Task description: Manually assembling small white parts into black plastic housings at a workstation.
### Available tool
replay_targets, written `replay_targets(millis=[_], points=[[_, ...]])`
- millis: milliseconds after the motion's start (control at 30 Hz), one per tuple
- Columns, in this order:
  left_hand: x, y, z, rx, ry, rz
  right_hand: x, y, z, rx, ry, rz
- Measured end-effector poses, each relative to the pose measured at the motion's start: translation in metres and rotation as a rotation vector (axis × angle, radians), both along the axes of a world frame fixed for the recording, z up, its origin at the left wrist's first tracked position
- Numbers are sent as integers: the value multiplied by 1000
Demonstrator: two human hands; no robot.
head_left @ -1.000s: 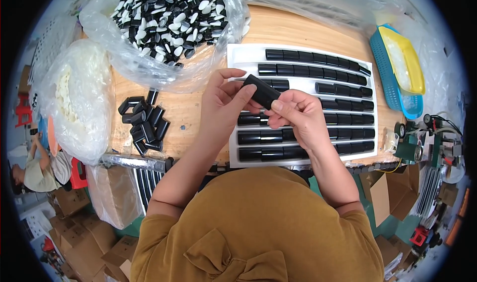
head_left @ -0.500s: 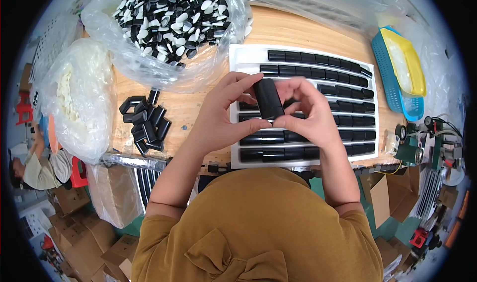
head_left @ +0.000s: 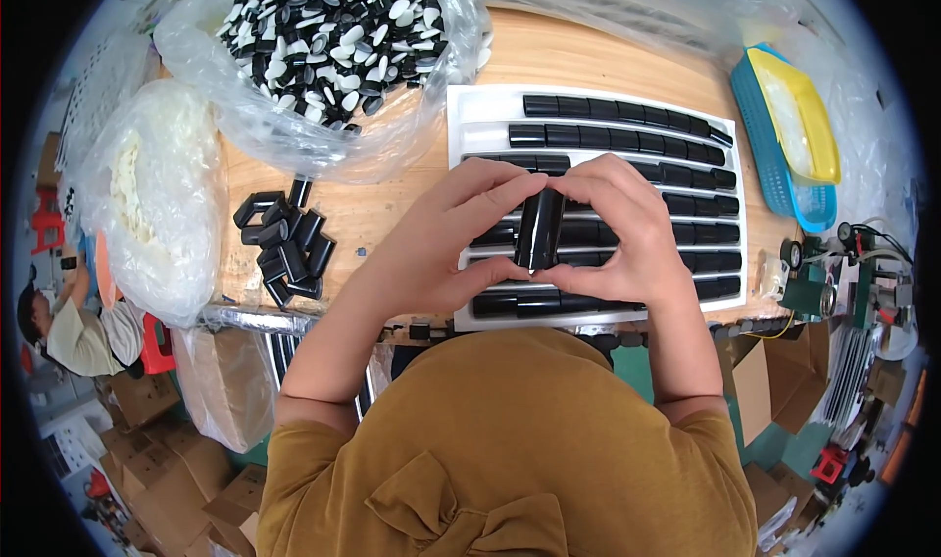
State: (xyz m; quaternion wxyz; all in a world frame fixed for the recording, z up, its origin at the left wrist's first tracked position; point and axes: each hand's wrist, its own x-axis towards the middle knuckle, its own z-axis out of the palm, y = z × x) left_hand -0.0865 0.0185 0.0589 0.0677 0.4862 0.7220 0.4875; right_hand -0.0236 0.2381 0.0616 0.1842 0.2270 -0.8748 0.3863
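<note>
One black tube (head_left: 539,231) is gripped by my left hand (head_left: 440,233) and right hand (head_left: 630,228) above the white tray (head_left: 484,110), toward its left edge.

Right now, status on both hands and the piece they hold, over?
Left hand, right hand: both gripping black tube at its ends. Tube lengthwise toward wearer, over white tray. Hands partly hide black rows beneath.

Bright light is flooding the desk (head_left: 608,57); a highlight is streaking the black tube (head_left: 542,226), glare is spotting the clear bag (head_left: 284,147) left of it, outlines farther out bending.
</note>
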Motion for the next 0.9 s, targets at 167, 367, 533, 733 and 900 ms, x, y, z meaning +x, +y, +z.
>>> replay_targets(millis=[167, 367, 533, 733, 900], points=[[2, 0, -5, 7, -49, -83, 5, -1, -7, -59, 6, 32], [-2, 5, -45, -97, -130, -63, 11, 1, -47, -85, -271, -142], [-18, -3, -67, 30, -260, 430, 9, 30, -75, 277, -333, -821], [-30, -4, -68, 35, -197, 468, -8, 46, -101, 608, -215, -1030], [-34, -24, -79, 19, -224, 575, -1, 47, -101, 607, -160, -1004]])
